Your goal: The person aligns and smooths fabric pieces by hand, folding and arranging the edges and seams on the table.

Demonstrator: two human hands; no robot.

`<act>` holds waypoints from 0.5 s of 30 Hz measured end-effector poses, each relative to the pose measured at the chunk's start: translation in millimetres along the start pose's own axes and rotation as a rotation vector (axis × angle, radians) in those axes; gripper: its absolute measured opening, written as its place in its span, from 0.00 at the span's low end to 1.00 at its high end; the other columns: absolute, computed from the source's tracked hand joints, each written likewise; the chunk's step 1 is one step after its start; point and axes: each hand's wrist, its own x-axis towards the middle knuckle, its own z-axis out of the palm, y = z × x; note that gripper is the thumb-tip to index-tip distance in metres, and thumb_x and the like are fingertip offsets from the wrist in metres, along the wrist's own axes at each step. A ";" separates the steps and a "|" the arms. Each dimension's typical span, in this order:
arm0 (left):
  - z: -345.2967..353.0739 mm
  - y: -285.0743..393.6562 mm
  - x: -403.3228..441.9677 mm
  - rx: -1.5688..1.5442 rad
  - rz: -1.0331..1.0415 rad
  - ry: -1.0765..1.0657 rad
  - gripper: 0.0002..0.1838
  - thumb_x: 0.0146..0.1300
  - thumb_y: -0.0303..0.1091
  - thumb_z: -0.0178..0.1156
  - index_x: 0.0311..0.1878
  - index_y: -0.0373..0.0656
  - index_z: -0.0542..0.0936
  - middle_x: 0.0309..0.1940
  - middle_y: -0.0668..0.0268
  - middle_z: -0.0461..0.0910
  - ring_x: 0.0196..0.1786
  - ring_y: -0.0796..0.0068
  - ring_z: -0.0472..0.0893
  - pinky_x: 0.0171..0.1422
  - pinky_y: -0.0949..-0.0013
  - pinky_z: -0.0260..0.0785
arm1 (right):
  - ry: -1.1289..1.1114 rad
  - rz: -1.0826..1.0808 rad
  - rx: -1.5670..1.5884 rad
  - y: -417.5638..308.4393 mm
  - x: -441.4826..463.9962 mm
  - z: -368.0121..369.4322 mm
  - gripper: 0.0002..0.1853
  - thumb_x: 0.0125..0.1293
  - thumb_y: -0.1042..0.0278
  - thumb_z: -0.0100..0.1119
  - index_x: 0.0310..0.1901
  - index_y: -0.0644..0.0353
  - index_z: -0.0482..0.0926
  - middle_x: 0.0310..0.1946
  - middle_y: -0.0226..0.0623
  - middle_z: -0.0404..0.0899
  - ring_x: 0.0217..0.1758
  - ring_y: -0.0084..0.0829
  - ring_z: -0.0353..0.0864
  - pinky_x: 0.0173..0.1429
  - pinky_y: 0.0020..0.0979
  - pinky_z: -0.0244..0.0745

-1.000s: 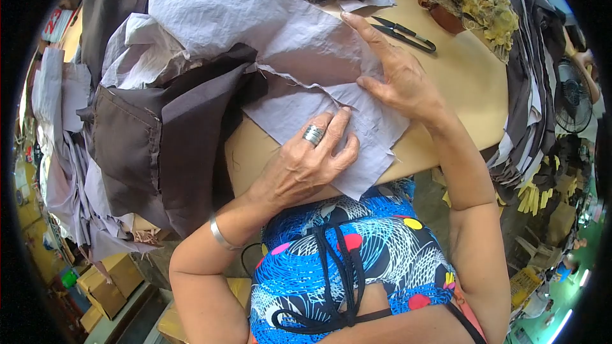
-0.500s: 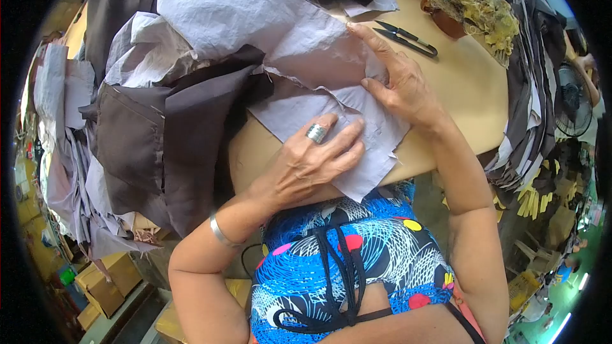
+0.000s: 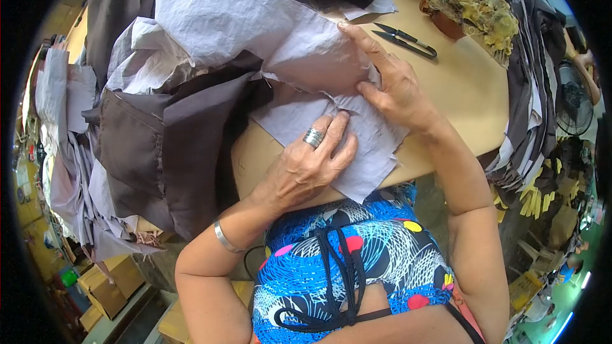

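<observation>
A pale grey-lilac cloth (image 3: 376, 134) lies on the tan tabletop, with a fold or seam running across it. My left hand (image 3: 312, 159), wearing a wide silver ring, rests palm down on this cloth; its fingertips press at the fold and the thumb stands a little apart. On the cloth's right side is my right hand (image 3: 398, 92), index finger stretched toward the upper edge and thumb spread lower down. Its other fingers are mostly hidden. Dark brown cloth (image 3: 197, 140) joins or overlaps the pale cloth on the left; I cannot tell which.
Black thread snips (image 3: 405, 41) lie beyond my right hand. Behind them sits a tangled yellowish bundle (image 3: 472, 9) over a reddish-brown container. Strips of dark and pale cloth (image 3: 535, 89) hang at the right table edge. Cardboard boxes (image 3: 111, 286) stand low on the left.
My left hand has slid slightly left, its fingers closer together at the fold. My right hand has shifted a little left along with the cloth's upper edge.
</observation>
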 end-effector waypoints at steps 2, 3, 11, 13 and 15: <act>-0.2 -0.7 1.6 0.039 0.028 -0.010 0.18 0.50 0.30 0.53 0.47 0.35 0.73 0.52 0.47 0.72 0.51 0.58 0.76 0.57 0.65 0.71 | 0.021 -0.019 0.006 0.6 0.9 0.8 0.45 0.48 0.83 0.56 0.70 0.46 0.56 0.56 0.49 0.73 0.44 0.54 0.79 0.52 0.45 0.74; 0.2 -0.8 2.6 0.052 0.037 -0.019 0.18 0.50 0.30 0.53 0.47 0.35 0.73 0.53 0.47 0.72 0.51 0.59 0.76 0.57 0.65 0.71 | 0.018 -0.009 0.010 0.7 0.3 0.4 0.45 0.48 0.83 0.56 0.70 0.46 0.56 0.57 0.49 0.73 0.44 0.54 0.79 0.52 0.45 0.74; -0.1 1.1 6.2 0.048 0.026 -0.065 0.18 0.50 0.30 0.55 0.47 0.43 0.72 0.56 0.59 0.73 0.50 0.61 0.75 0.50 0.68 0.74 | -0.001 0.018 -0.008 1.6 0.1 1.1 0.46 0.48 0.83 0.57 0.71 0.44 0.54 0.60 0.47 0.71 0.44 0.53 0.79 0.54 0.45 0.75; -1.2 -0.3 6.1 0.061 0.073 -0.057 0.18 0.50 0.31 0.54 0.47 0.45 0.73 0.56 0.62 0.73 0.50 0.61 0.75 0.49 0.69 0.74 | -0.031 0.030 -0.008 1.3 0.6 -0.1 0.47 0.48 0.83 0.57 0.71 0.44 0.53 0.60 0.47 0.70 0.43 0.53 0.80 0.54 0.45 0.74; -1.2 0.7 5.9 0.040 0.073 -0.049 0.19 0.51 0.32 0.54 0.49 0.43 0.72 0.56 0.60 0.72 0.50 0.59 0.74 0.54 0.66 0.71 | -0.054 0.028 -0.028 2.7 0.9 -1.8 0.47 0.48 0.82 0.57 0.72 0.44 0.52 0.61 0.46 0.70 0.43 0.53 0.80 0.54 0.45 0.74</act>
